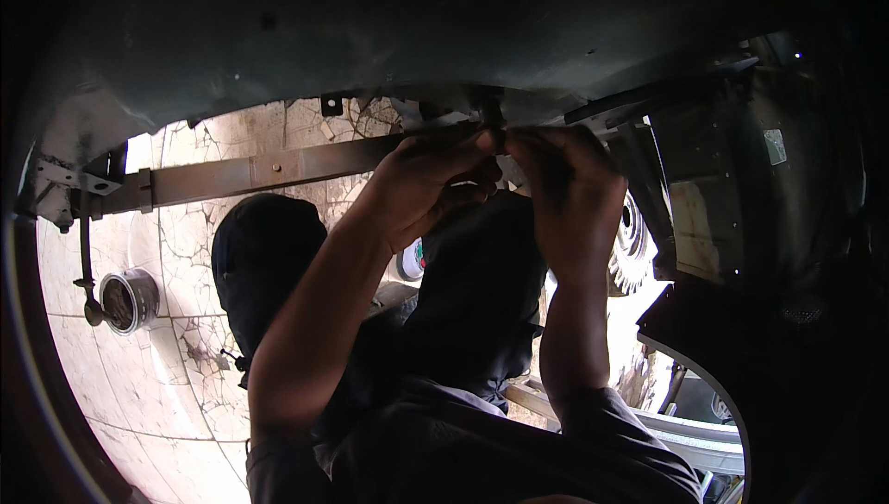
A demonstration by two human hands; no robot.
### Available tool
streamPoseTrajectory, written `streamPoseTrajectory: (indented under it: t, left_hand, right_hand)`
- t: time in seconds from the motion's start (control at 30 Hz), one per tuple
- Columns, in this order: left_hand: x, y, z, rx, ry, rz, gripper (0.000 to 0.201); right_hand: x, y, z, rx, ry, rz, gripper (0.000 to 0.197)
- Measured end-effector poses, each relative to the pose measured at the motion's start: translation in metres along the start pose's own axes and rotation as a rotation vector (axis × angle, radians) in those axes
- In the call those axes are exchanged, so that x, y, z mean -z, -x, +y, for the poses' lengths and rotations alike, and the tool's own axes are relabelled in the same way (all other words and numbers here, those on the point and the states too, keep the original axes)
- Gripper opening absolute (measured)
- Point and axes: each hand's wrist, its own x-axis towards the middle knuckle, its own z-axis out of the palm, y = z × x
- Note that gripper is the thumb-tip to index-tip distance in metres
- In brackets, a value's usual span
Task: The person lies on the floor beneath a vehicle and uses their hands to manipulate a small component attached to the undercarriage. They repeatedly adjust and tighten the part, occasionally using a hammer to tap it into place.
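Observation:
Both my hands are raised to the underside of a large dark curved metal panel (370, 41). A short dark cylindrical part (490, 107) hangs below the panel's edge. At its lower end, the thumb and fingers of my left hand (431, 175) are pinched together. My right hand (579, 175) meets it from the other side, its fingers bent inward and closed at the same spot. Shadow and the fingers themselves hide what lies between the fingertips. Just left of my left hand runs a long flat rusty metal bar, like a leaf spring (278, 169).
A bracket (69, 175) carries the bar's left end, and a thin rod (86, 254) hangs from it. On the cracked tile floor (185, 393) stands an open can (130, 300) with brown contents. A toothed metal wheel (630, 235) lies beyond my right forearm. Dark panels close in on the right.

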Motion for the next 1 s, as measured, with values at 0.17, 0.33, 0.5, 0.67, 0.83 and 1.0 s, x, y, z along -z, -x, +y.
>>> streamPoseTrajectory:
  t: [0.17,0.33,0.5,0.67,0.83,1.0]
  left_hand:
    - [0.0,-0.003,-0.002,-0.005,0.078,-0.002,0.032]
    - [-0.002,0.0,-0.001,0.027,0.019,0.002,0.029]
    - [0.003,0.001,0.001,0.0,0.06,-0.022,0.029]
    - [0.002,-0.001,-0.002,0.002,0.065,-0.028,0.031]
    - [0.002,-0.003,-0.01,0.006,0.176,-0.048,0.031]
    - [0.007,0.001,-0.007,0.0,0.107,-0.038,0.031]
  right_hand:
    - [-0.005,-0.003,0.003,0.078,-0.025,0.039,0.011]
    - [0.004,-0.003,-0.002,0.079,0.047,-0.01,0.012]
    - [-0.002,-0.001,-0.004,0.056,0.028,0.008,0.01]
    - [-0.004,-0.008,-0.003,0.094,-0.006,0.026,0.01]
    - [-0.005,0.003,0.005,0.113,-0.008,0.061,0.009]
    - [-0.004,0.006,0.002,0.067,0.01,0.044,0.011]
